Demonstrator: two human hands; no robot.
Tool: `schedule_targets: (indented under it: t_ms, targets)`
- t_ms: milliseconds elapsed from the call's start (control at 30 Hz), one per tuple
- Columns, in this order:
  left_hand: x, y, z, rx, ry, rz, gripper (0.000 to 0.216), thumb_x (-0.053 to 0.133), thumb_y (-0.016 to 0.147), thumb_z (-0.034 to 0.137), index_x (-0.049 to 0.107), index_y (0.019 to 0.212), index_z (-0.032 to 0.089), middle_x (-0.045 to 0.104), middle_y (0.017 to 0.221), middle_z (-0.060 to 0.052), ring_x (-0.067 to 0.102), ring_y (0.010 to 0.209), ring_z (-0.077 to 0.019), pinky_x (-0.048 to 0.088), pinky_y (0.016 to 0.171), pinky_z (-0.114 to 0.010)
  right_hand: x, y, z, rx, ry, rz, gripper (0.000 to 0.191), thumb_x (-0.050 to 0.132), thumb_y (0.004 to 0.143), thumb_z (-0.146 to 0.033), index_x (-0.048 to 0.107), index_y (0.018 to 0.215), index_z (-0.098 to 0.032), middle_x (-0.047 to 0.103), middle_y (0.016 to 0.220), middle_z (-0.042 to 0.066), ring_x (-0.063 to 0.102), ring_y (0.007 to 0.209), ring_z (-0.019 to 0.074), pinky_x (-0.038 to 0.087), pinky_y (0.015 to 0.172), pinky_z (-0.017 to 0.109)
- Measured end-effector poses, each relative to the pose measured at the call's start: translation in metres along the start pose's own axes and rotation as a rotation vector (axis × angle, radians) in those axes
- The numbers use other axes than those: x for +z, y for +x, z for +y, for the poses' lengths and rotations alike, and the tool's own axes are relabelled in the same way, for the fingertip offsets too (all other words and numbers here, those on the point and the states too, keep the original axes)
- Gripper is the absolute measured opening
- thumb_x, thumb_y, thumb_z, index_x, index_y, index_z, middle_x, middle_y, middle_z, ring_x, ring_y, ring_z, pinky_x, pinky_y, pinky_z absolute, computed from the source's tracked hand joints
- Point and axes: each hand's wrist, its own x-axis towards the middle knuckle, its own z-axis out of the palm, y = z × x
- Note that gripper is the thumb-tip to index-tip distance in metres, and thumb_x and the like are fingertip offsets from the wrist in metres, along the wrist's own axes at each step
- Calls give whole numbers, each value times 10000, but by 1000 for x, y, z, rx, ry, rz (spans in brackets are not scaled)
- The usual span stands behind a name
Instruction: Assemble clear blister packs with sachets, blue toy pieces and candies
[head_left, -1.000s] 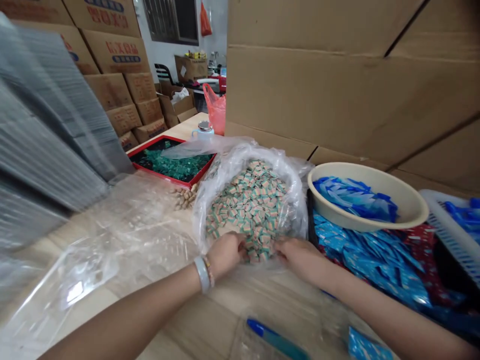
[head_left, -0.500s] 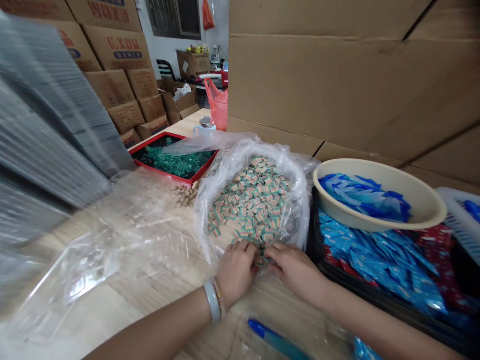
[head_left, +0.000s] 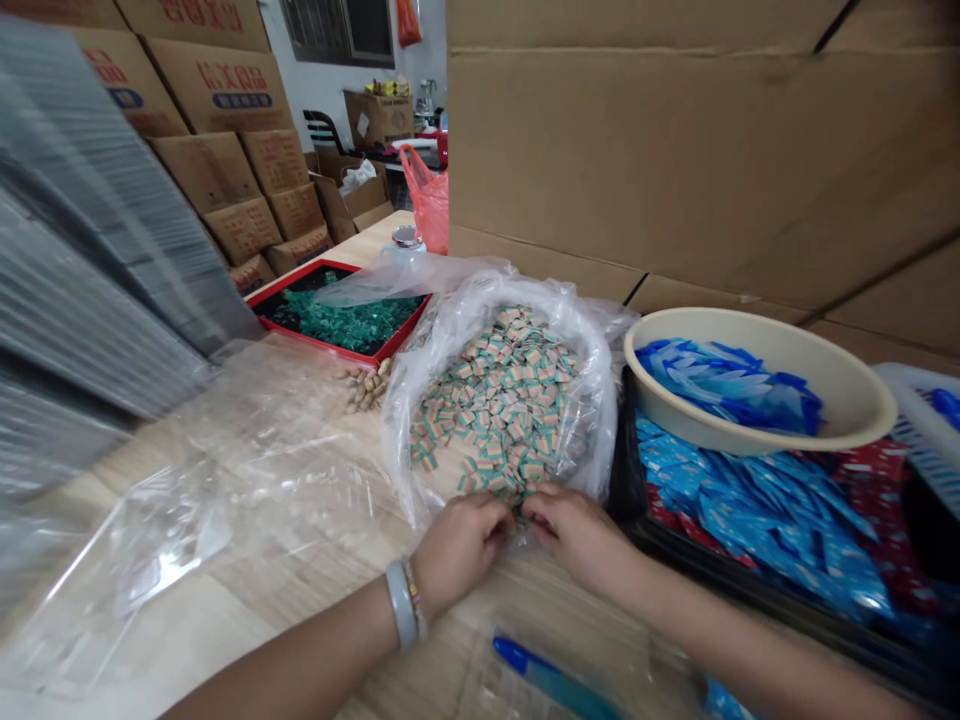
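Small wrapped sweets (head_left: 502,400), striped in green, orange and white, are heaped in an open clear plastic bag (head_left: 409,400) laid on the pale wooden desk (head_left: 247,600). The near edge of the heap is touched by both hands. The left hand (head_left: 459,545), with a pale bangle (head_left: 401,605) worn at its wrist, is held narrow, its fingers curled against the sweets. The right hand (head_left: 577,535) is placed just beside it, its fingers likewise bent inward, so that the fingertips of the two are almost met. Whether any sweet is pinched cannot be told.

Right of the bag, a round cream plastic bowl (head_left: 847,400) of blue sachets (head_left: 727,385) is rested on a black tray (head_left: 622,480) filled with more blue packets. Behind the bag to the left, a red-rimmed tray (head_left: 315,345) of green sweets is seen, with a small pile of peanuts (head_left: 364,385) near it. Crumpled clear plastic sheets (head_left: 225,470) are spread over the desk on the left, and a blue pen (head_left: 540,675) is laid between the forearms. Brown cardboard panels (head_left: 675,150) are stood behind.
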Motion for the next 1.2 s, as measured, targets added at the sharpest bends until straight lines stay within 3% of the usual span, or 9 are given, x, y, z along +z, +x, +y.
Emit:
schedule_targets:
  t_ms: [133,300,500,667,800,933,1033,1200]
  targets:
    - [-10,-3,-7,-113,-86,107,254,444,736,84,623,883,187,626,875,-30,555,829,-142,418,760,-227,3,0,-4,65,-29,18,203,427,765,-167,628,780,-188,598,880,54,547,803,159,391,721,253]
    - [-23,-3,-13,-117,-41,126,230,465,738,120,652,850,194,643,828,-27,560,803,-155,405,759,-248,9,2,-12,83,-70,51,227,420,800,-252,628,867,-189,593,906,72,551,849,186,397,754,282]
    - [-15,6,-13,-152,-144,35,198,483,733,180,640,852,182,658,808,-10,576,740,-135,413,688,-214,9,-1,-21,88,-189,10,243,403,770,-126,611,880,-186,562,939,78,556,813,187,405,700,286]
    - [-11,21,-2,-182,31,-59,200,493,710,179,631,854,189,657,757,-15,577,699,-157,397,664,-241,13,-4,-14,201,-120,38,217,416,764,-129,600,877,-152,556,962,100,559,830,179,404,718,269]
    - [-14,22,4,-174,125,-125,155,512,712,201,623,819,190,642,721,-18,571,698,-169,389,682,-267,19,-2,-1,103,36,109,253,390,758,-82,624,797,-172,584,867,67,547,800,155,401,711,250]
    - [-15,16,3,-44,202,-81,160,535,724,212,603,868,196,623,851,-31,547,842,-191,371,787,-308,19,4,5,20,94,128,236,409,748,-74,617,674,-157,574,740,50,528,720,147,397,662,243]
    - [-14,11,3,20,220,-61,174,518,736,171,581,898,179,590,956,-49,521,911,-188,384,797,-288,19,7,5,-11,52,149,217,421,747,-81,609,673,-159,549,732,41,510,716,144,390,650,243]
    - [-7,3,4,12,158,-68,182,492,755,141,572,916,171,601,899,-41,537,859,-163,413,769,-255,21,5,2,-86,81,193,228,403,764,-92,610,738,-182,530,777,28,486,705,124,387,647,230]
